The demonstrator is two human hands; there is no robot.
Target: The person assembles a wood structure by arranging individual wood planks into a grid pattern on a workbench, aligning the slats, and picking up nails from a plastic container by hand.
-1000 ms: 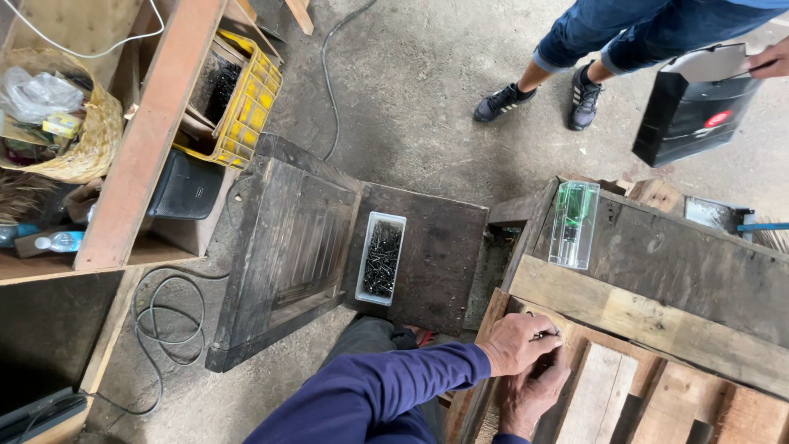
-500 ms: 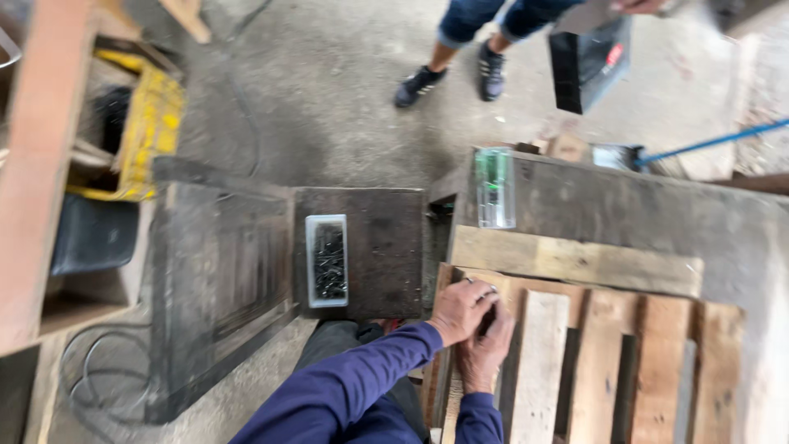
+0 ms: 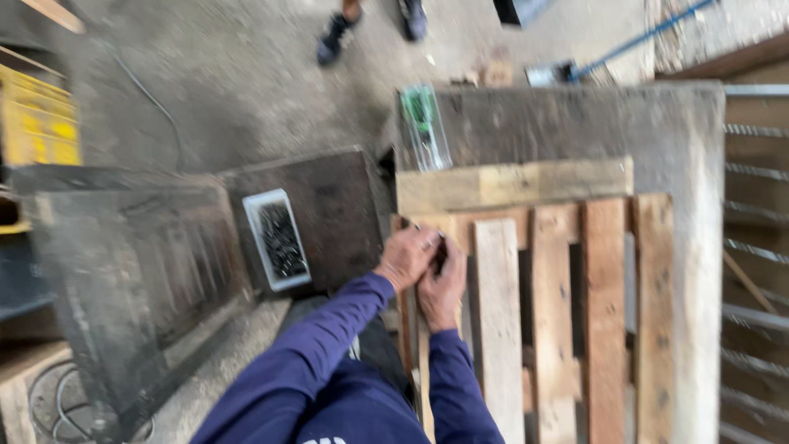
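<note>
- Head view has swung since the two earlier pictures: the wooden pallet point(image 3: 567, 288) now fills the right half, where a second ago it only showed at the lower right corner. The concrete floor point(image 3: 238, 74) and the other person's shoes point(image 3: 335, 37) have slid to the top edge.
- Dark wooden panel point(image 3: 140, 271) lies flat on the left as before, now blurred by the camera's motion, with the dark square block point(image 3: 337, 214) just beside it.
- Both hands have stayed together at the pallet's near left corner through all three pictures, so the work at that spot looks to be going on rather than finished; that is a judgement from how little they have shifted.
- Left hand point(image 3: 405, 257) rests on the edge of the leftmost slat point(image 3: 497, 329), fingers curled together over something small and dark that cannot be made out.
- Right hand point(image 3: 444, 284) lies against the left one, touching it, fingers bent and closed around the same spot; whether it grips a tool or the wood itself cannot be told.
- Yellow crate point(image 3: 37, 123) sits at the far left; its contents are hidden from here.
- White rectangular tray point(image 3: 278, 240) stands on the dark block, near the left hand, and holds a heap of dark nails or screws.
- Clear plastic pack point(image 3: 426, 123) lies on the grey slab beyond the pallet, with a green-handled tool inside.
</note>
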